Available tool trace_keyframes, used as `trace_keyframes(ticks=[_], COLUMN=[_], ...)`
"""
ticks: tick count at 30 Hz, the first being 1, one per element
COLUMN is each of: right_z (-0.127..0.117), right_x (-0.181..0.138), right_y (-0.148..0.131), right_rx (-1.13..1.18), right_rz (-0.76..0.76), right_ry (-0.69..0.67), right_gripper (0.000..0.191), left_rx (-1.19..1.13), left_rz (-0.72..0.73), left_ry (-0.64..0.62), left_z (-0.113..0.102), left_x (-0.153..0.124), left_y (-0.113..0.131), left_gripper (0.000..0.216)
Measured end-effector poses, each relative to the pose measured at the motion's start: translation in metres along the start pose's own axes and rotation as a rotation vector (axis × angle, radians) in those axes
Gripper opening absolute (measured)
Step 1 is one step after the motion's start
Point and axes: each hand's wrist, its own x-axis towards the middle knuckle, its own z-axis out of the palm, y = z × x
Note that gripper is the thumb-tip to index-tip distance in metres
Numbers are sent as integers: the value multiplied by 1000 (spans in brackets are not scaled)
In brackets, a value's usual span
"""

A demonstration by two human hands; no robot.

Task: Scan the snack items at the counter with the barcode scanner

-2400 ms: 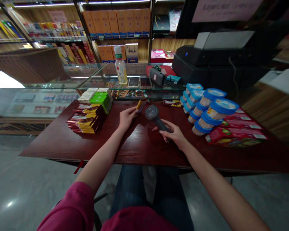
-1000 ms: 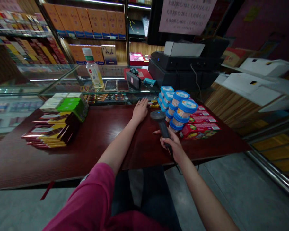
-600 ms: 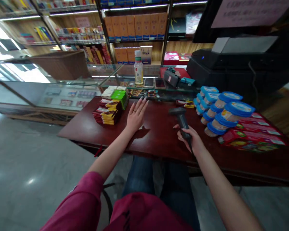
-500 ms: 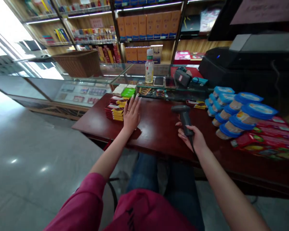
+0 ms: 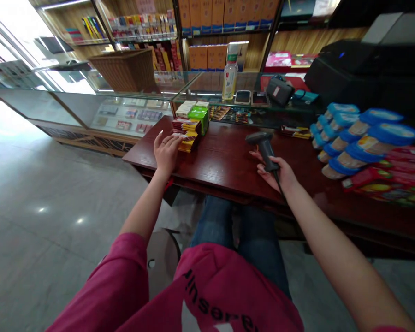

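Note:
My right hand (image 5: 279,176) is wrapped round the handle of a dark barcode scanner (image 5: 265,150), held above the tabletop with its head pointing away to the left. A black cord runs down from its grip. My left hand (image 5: 166,154) is at the near left side of a stack of red and yellow packets (image 5: 187,144), fingers apart and a ring on one of them. Its fingertips overlap the packets; whether they press on them I cannot tell. Just behind that stack are a green pack (image 5: 201,116) and several white packs (image 5: 187,108).
Blue-lidded tubs (image 5: 361,154) are stacked on the right of the dark red table (image 5: 224,159), beside red boxes (image 5: 394,177). A bottle (image 5: 230,79) and a phone (image 5: 242,97) stand on the glass counter behind. A wicker basket (image 5: 124,69) is farther left.
My left hand has shifted from the right side of the packet stack to its near left side. My right hand still holds the scanner. The view has tilted down.

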Motion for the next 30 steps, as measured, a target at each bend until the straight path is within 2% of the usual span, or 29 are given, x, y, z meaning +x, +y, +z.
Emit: trace_keyframes(ticks=[3,5,6,8,12,15,18,22,30], right_z=[-11,-20,-25,-34,-46,-48,-47,-48,-48], right_x=[-11,-20,-25,-35,-50,-53,-53,-52,-49], right_y=[-7,-13,-16,-21,-25,-26,-26,-23,-22], right_rx=[-29,-66,-92,-154,-279,-341,-373,-327,-251], right_rz=[8,22,22,-3,-113,-121,-118,-163,-90], right_ry=[19,33,35,25,-19,-88,-145,-135,-118], right_gripper=[31,32,33,35,35,38,42,38,38], left_rx=[-143,-300,-395,-590,-941,-1150,-1207,-1167,-1158], left_rz=[41,4,-45,-232,-618,-839,-887,-819,-804], left_ry=[64,95,104,123,-106,-260,-310,-302,-321], left_z=[5,19,29,56,111,142,164,181,184], left_x=[0,1,3,9,27,38,45,46,45], left_y=[24,49,64,95,149,175,186,186,185], left_gripper=[24,23,23,20,18,23,25,26,22])
